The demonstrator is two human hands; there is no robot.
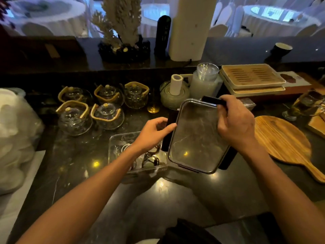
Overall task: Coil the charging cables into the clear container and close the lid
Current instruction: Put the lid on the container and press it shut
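Cables (149, 158) coiled in clear container (116, 143) on counter. We lift lid (197, 136) w/ both hands: left hand (154, 132) grips left clip, right hand (235, 124) pinches far edge, ready to swing it over.

The lid (197, 136) is clear plastic, smooth and glossy, with dark matt clips on its edges. The container (116, 147) at its 9 o'clock is the same clear plastic; the cables (149, 158) inside look rubbery and matt. The counter (73, 164) is dark polished stone, mirror-glossy. At 3 o'clock the paddle board (284, 143) is wood, smooth, with visible grain. At 10 o'clock the teapots (105, 117) are clear glass with matt, bamboo-like handles.
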